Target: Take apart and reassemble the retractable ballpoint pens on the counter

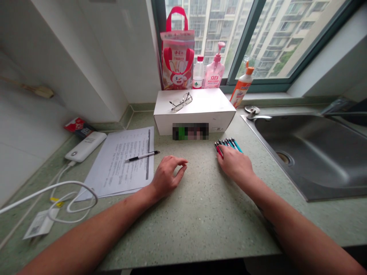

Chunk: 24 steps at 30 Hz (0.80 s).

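Right hand laid over near ends of the row of pens, fingers bent, can't tell if it's gripping any; left hand half-curled, empty, thumb near forefinger. Row of pens sits on the counter, between white box and sink; black-and-white pen lies on printed sheets

I read 立白 on the pink pump bottle, smaller line beneath it unclear to me | bag: characters too blurred | paper sheets: print too small | white box: mark pixelated
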Each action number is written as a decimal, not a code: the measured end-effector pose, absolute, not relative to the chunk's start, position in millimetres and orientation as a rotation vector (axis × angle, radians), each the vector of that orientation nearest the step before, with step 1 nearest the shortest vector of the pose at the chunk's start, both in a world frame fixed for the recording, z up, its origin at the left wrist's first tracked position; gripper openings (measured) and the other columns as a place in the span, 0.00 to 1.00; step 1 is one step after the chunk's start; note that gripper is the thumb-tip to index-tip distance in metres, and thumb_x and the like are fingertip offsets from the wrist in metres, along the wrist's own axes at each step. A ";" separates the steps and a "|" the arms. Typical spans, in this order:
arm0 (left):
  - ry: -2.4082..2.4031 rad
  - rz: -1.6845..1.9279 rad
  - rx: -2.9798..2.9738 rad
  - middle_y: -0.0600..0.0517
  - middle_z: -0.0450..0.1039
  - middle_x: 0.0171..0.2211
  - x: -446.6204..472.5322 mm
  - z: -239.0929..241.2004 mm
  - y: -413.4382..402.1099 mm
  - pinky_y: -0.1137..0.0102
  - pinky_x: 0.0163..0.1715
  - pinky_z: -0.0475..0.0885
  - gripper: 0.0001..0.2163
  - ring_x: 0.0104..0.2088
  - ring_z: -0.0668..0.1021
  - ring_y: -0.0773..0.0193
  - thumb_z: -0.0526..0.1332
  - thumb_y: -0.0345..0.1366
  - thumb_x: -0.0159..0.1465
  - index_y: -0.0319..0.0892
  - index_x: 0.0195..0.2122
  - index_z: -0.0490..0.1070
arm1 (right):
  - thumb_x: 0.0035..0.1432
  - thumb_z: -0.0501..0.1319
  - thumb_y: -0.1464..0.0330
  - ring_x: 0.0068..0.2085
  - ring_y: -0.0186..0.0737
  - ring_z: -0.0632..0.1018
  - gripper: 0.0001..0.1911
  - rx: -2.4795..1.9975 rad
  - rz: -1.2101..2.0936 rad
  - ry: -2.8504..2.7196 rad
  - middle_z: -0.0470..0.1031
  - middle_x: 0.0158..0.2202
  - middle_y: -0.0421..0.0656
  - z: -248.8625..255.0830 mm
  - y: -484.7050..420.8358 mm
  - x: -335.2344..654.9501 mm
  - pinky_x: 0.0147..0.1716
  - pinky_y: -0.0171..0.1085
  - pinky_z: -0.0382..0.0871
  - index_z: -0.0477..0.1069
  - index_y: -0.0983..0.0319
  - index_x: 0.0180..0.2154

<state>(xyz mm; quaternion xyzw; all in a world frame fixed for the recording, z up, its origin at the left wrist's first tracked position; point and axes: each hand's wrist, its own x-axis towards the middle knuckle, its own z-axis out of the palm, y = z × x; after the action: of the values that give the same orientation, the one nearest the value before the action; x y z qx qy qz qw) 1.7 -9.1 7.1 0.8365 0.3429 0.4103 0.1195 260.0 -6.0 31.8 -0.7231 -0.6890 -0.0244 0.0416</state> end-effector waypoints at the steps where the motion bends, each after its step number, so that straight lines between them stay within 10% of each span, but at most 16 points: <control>1: 1.006 1.202 2.449 0.49 0.77 0.35 1.5 7.3 -8.9 0.61 0.41 0.72 0.05 0.37 0.77 0.59 0.61 0.29 0.67 0.41 0.44 0.72 | 0.68 0.54 0.65 0.45 0.51 0.80 0.15 -2.225 -0.101 -2.117 0.79 0.48 0.52 31.8 -6.0 261.1 0.33 0.41 0.67 0.71 0.61 0.52; 15: 1.366 1.198 2.636 0.45 0.78 0.41 -24.7 17.0 7.8 0.58 0.44 0.71 0.09 0.42 0.78 0.52 0.60 0.29 0.66 0.41 0.47 0.71 | 0.66 0.49 0.74 0.46 0.51 0.77 0.14 -2.255 -0.177 -2.192 0.75 0.47 0.56 32.0 -6.1 265.3 0.38 0.43 0.67 0.72 0.66 0.45; 24: 2.012 0.594 2.743 0.37 0.78 0.36 -62.4 20.4 31.9 0.51 0.39 0.67 0.10 0.39 0.77 0.41 0.56 0.30 0.63 0.37 0.40 0.76 | 0.66 0.52 0.70 0.44 0.50 0.76 0.12 -2.196 -0.245 -2.195 0.75 0.45 0.55 31.1 -7.7 262.5 0.37 0.42 0.67 0.72 0.65 0.45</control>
<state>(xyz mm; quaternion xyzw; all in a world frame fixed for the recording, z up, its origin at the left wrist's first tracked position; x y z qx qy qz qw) -62.4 31.9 20.4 0.7848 0.5756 0.1698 -0.1550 262.5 -7.7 31.1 -0.7050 -0.7047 -0.0785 0.0134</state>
